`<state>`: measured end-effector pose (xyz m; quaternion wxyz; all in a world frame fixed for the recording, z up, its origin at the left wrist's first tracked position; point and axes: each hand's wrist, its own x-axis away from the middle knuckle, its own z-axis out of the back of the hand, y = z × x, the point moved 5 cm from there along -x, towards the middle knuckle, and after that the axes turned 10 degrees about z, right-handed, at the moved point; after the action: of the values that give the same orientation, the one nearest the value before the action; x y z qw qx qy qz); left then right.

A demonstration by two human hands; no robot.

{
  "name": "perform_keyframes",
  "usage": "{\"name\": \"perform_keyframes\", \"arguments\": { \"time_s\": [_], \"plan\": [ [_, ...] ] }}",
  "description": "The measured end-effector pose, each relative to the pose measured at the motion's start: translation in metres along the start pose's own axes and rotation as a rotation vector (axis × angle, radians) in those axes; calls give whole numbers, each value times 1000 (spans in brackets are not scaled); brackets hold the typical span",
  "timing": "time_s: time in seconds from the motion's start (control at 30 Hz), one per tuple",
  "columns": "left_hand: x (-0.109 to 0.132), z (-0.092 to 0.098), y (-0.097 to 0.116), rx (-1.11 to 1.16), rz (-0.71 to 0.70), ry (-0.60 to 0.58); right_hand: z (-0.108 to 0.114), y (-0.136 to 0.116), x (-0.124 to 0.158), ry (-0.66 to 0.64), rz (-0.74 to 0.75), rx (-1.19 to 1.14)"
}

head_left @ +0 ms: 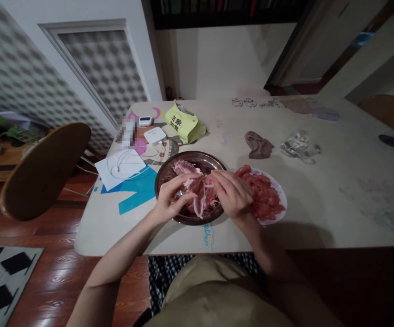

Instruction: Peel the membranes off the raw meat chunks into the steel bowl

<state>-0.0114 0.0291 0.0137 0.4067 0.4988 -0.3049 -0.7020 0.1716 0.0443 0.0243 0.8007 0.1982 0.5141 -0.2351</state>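
Observation:
A round metal basin (163, 213) stands near the table's front edge with pieces of raw meat in it. Over it, my left hand (173, 195) grips the left side of a piece of raw meat (200, 197), fingers above and thumb below. On the right side of the same piece, my right hand (233, 193) has its fingers pinched together on the meat. Just right of the basin, partly behind my right hand, is a white plate (283, 195) heaped with red chunks of raw meat (267, 195).
On the table (306, 227) lie a yellow-green packet (185, 125), a white box (155, 135), a small white device (145, 121) and a sheet of paper (120, 168) with a cable. A crumpled brown cloth (258, 145) and clear plastic (299, 145) lie beyond the plate. A chair (47, 170) stands left.

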Motion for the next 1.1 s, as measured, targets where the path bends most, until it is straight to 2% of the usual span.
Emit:
{"name": "perform_keyframes", "arguments": {
  "time_s": [0.23,0.33,0.47,0.6,0.73,0.93,1.1],
  "plan": [
    [0,-2,4,-95,-69,-19,-10,8,8,-45,-78,-23],
    [-1,-5,8,-169,-137,-32,-13,11,11,-43,-59,-75],
    [-2,-5,10,-230,-205,3,-14,4,7,-38,-7,-211],
    [-2,-6,10,-223,-229,6,-13,-6,4,-20,-36,-250],
    [0,-8,12,-198,-229,-8,-7,-15,7,21,56,-194],
    [4,-8,12,-248,-256,35,3,-19,11,-36,183,-139],
    [10,-4,10,-272,-365,110,1,-22,11,-45,244,-175]
  ]
}}
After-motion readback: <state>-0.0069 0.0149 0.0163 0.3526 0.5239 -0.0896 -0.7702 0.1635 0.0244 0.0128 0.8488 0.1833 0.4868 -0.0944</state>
